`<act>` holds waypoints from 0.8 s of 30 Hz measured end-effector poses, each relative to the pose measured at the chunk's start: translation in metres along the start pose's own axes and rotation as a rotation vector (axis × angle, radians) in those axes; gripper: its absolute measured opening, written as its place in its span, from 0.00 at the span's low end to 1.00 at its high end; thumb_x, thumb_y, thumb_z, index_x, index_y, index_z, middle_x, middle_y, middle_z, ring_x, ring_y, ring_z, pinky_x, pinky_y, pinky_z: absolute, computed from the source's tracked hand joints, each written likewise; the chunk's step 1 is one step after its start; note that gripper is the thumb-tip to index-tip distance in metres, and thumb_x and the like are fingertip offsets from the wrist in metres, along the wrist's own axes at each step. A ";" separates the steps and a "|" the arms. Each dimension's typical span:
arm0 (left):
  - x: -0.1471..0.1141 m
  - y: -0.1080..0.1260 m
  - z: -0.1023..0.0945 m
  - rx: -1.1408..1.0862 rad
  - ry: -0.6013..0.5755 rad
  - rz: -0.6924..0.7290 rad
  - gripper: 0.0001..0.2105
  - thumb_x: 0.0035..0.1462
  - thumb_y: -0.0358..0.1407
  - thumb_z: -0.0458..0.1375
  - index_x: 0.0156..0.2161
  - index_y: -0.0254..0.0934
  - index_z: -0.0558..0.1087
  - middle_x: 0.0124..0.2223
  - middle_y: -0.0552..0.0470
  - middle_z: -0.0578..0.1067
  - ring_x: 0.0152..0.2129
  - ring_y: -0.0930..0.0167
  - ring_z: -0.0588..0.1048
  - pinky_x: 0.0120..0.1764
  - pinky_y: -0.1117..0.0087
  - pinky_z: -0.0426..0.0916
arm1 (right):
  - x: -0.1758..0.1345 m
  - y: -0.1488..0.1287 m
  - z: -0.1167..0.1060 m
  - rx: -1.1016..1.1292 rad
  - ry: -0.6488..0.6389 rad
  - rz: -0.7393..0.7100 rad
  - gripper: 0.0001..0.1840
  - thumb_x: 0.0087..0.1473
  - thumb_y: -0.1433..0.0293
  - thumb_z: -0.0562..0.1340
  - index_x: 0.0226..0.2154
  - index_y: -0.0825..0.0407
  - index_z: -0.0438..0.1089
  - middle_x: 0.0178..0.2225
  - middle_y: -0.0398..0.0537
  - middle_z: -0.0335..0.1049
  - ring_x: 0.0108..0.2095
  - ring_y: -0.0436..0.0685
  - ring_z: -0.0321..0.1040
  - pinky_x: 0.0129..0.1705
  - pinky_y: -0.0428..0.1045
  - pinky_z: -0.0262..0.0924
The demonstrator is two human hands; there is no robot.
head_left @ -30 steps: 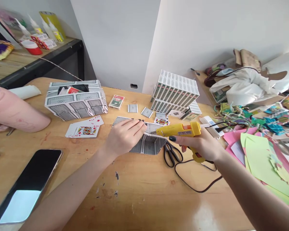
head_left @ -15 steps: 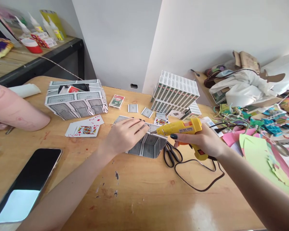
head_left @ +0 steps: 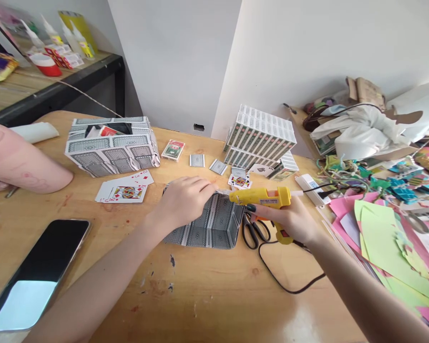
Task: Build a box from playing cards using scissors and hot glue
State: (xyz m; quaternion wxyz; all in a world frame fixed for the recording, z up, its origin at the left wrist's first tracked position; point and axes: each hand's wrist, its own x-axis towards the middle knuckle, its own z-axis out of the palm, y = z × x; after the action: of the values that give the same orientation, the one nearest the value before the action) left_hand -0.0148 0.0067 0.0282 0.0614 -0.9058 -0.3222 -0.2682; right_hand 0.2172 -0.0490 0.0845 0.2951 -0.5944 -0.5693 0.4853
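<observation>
- While your right hand point(head_left: 291, 219) wraps the handle of the yellow glue gun point(head_left: 262, 197), its fingers are curled shut around the grip, one dark-nailed finger lying along the body near the trigger.
- Your left hand point(head_left: 184, 200) lies palm down on top of the card box point(head_left: 207, 224), fingers bent and pressed onto its upper edge; it pins the box rather than pinching it.
- You hold the gun level, its metal nozzle pointing left, with the tip at the box's top edge right by your left fingertips (whether it actually touches the card, you cannot tell from this view).
- You have the box on the wooden table point(head_left: 218, 295) between your two hands, just left of the gun's body. It is built of playing cards with grey patterned backs outward, and its front wall stands upright toward you.
- Black scissors point(head_left: 253, 228) lie on the table just right of the box, under your right hand, and the gun's black cord point(head_left: 282, 281) loops across the wood toward you.
- Farther left, a larger card-covered box point(head_left: 110, 147) stands well apart from yours, with loose face-up cards point(head_left: 125, 190) in front of it.
- A phone point(head_left: 35, 274) lies screen up near your left forearm.
- Someone else's pink sleeve point(head_left: 21, 162) rests at the table's left edge.
- Stacked card packs point(head_left: 260, 133) stand behind the gun by the wall.
</observation>
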 end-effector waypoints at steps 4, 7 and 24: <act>0.005 0.001 -0.006 0.012 -0.053 -0.085 0.14 0.54 0.23 0.49 0.40 0.38 0.74 0.35 0.52 0.79 0.32 0.68 0.76 0.29 0.69 0.66 | -0.007 0.010 0.013 -0.153 0.133 -0.102 0.14 0.47 0.58 0.65 0.30 0.53 0.74 0.28 0.47 0.74 0.28 0.55 0.68 0.30 0.49 0.63; 0.006 0.002 -0.011 0.020 -0.068 -0.115 0.14 0.53 0.23 0.49 0.39 0.37 0.74 0.34 0.52 0.79 0.31 0.67 0.76 0.27 0.68 0.64 | -0.011 0.014 0.019 -0.215 0.171 -0.129 0.16 0.49 0.57 0.63 0.27 0.54 0.73 0.25 0.47 0.70 0.25 0.54 0.64 0.26 0.48 0.60; -0.010 0.001 -0.006 -0.034 0.084 0.130 0.12 0.53 0.23 0.48 0.33 0.34 0.73 0.28 0.51 0.78 0.27 0.70 0.77 0.29 0.70 0.69 | -0.004 0.014 -0.002 0.209 0.014 0.067 0.13 0.44 0.59 0.68 0.23 0.52 0.73 0.20 0.44 0.73 0.24 0.52 0.69 0.28 0.45 0.64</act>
State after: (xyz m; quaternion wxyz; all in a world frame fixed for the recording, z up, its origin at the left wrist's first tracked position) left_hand -0.0227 -0.0015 0.0279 0.0767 -0.9138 -0.2552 -0.3066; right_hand 0.2254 -0.0554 0.0735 0.3431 -0.5825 -0.4932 0.5475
